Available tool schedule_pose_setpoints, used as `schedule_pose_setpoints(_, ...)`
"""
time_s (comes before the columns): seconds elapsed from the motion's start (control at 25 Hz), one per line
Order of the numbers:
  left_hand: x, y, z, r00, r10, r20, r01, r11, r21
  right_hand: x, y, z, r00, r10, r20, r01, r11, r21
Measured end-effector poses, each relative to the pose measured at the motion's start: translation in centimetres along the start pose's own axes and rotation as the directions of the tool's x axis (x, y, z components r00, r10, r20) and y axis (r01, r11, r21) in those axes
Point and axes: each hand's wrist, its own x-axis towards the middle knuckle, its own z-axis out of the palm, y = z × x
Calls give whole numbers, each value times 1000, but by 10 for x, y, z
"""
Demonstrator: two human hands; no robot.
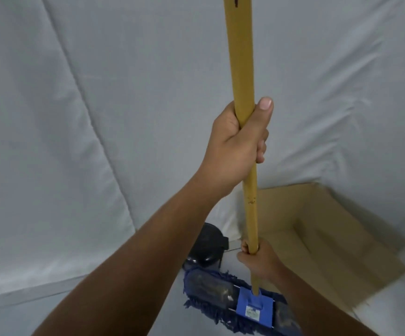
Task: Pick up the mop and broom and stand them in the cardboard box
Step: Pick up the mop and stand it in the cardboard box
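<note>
The mop has a long yellow handle (241,57) that stands nearly upright in the middle of the view. Its blue fringed head (221,301) is low, just left of the cardboard box, outside it. My left hand (238,144) is closed around the handle at mid height, thumb pointing up. My right hand (257,259) grips the same handle lower down, just above the blue clamp (254,309). The open cardboard box (322,214) stands at the right with its inside showing. No broom is in view. Whether the mop head touches the floor I cannot tell.
A black rounded object (206,246) sits on the floor behind the mop head, left of the box. White sheeting (75,117) covers the wall behind and runs down to the pale floor (395,311).
</note>
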Motion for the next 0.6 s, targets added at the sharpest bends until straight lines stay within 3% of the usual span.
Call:
schedule_pose_setpoints(0.16, 36, -34, 80, 990, -20, 137, 24, 999, -28, 11, 39, -73, 991, 69, -116, -63, 996, 55)
schedule_pose_setpoints(0.36, 69, -74, 163, 960, -14, 281, 31, 998, -54, 12, 64, -154, 981, 67, -184, -67, 998, 2)
schedule_pose_setpoints(0.6, 103, -112, 236, 910, -13, 415, 58, 994, -95, 11, 94, -219, 917, 122, -379, -156, 986, -59)
